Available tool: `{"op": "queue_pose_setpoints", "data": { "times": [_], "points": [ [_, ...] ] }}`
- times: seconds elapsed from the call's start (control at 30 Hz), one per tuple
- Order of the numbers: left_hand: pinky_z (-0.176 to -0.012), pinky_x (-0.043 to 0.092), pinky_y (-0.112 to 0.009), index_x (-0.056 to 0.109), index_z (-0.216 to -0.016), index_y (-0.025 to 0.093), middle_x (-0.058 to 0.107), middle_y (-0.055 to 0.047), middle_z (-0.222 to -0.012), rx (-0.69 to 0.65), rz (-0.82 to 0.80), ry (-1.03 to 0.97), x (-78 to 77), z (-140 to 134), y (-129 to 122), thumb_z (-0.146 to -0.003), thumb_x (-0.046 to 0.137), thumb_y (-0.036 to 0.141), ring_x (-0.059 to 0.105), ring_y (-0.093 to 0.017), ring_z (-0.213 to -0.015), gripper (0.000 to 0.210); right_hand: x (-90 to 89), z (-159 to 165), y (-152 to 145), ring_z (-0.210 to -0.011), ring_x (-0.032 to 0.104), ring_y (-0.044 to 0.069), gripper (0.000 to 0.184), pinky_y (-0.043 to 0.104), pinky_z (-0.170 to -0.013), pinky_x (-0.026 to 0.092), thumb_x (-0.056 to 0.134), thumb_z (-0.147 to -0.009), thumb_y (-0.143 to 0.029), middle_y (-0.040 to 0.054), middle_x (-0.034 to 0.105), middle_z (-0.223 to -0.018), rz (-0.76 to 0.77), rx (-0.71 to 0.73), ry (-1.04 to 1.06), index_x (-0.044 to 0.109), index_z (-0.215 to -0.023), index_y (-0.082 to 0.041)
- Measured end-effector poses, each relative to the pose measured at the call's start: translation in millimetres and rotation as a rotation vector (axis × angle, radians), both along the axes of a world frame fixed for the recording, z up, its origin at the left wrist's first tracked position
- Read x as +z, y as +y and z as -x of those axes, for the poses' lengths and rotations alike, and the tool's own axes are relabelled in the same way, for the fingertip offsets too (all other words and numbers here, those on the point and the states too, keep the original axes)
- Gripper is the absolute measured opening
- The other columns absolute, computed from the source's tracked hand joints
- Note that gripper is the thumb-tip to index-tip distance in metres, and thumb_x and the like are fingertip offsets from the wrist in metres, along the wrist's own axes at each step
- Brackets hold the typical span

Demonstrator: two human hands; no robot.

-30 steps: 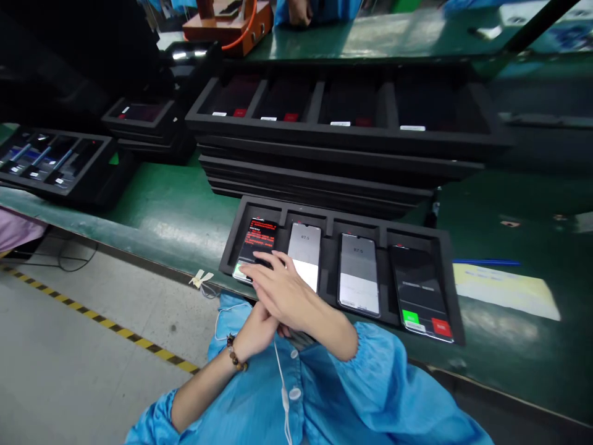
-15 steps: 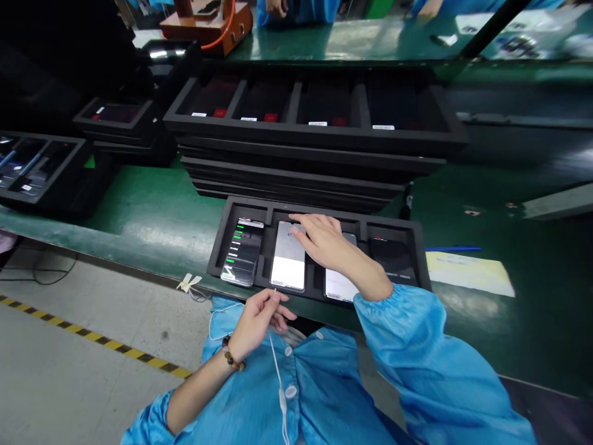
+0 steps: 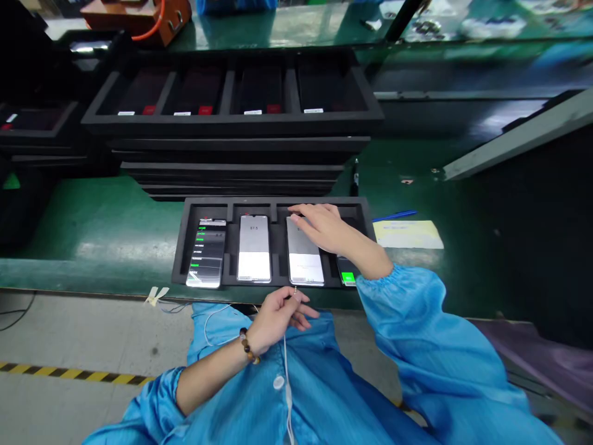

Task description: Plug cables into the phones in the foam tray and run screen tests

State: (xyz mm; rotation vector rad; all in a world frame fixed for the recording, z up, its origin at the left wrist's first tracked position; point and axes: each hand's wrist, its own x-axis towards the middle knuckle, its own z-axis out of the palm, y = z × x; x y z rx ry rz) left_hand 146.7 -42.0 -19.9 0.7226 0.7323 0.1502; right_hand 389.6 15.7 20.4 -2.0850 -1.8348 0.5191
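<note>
Phone third from left [image 3: 306, 262]: in tray [image 3: 231, 241], long axis running away from you | your right hand [image 3: 320, 224]: nearer, over far end, fingers loosely spread, nothing gripped, contact unclear | your left hand [image 3: 277, 316]: just off near end, pinching plug [image 3: 295, 290]

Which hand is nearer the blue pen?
Right. The right hand is over the tray, left of the blue pen; the left hand is farther, by the tray's near edge.

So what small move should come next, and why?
Probably ease the small tip pinched in your left hand toward the third phone from the left: it sits just below that phone's lower edge, and your right hand is over its upper end.
</note>
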Motion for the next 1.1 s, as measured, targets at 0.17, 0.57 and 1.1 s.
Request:
{"op": "queue_pose_setpoints", "data": {
  "times": [0.17, 0.57, 1.1],
  "points": [
    [-0.065, 0.052, -0.028, 0.069, -0.099, 0.014, 0.084, -0.017, -0.097, 0.067, 0.002, 0.023, 3.4, -4, -3, -0.075, 0.085, 0.084, 0.071, -0.017, -0.068, 0.075, 3.3, -13, -1, -0.122, 0.071, 0.034, 0.053, 0.059, -0.118, 0.041, 0.033, -0.115, -0.048, 0.0135, 0.081, -0.124, 0.029, 0.05, 0.103, 0.065, -0.146, -0.02],
    [-0.058, 0.045, -0.021, 0.083, -0.094, 0.008, 0.084, -0.016, -0.089, 0.194, 0.082, 0.131, 15.3, -15, 0, -0.059, 0.101, 0.073, 0.06, -0.009, -0.06, 0.075, 12.6, -29, -25, -0.142, 0.063, 0.035, 0.052, 0.06, -0.126, 0.037, 0.048, -0.111, -0.055, 0.012, 0.071, -0.15, -0.042, 0.058, 0.221, 0.059, -0.153, -0.026],
    [-0.074, 0.056, -0.026, 0.086, -0.102, 0.008, 0.085, -0.017, -0.1, 0.209, 0.155, 0.073, 27.2, -10, 1, -0.065, 0.104, 0.06, 0.071, -0.014, -0.072, 0.066, -28.4, -38, -159, -0.155, 0.049, 0.039, 0.059, 0.065, -0.128, 0.035, 0.055, -0.106, -0.066, 0.0147, 0.054, -0.166, -0.253, -0.418, 0.117, 0.054, -0.155, -0.033]
  ]
}}
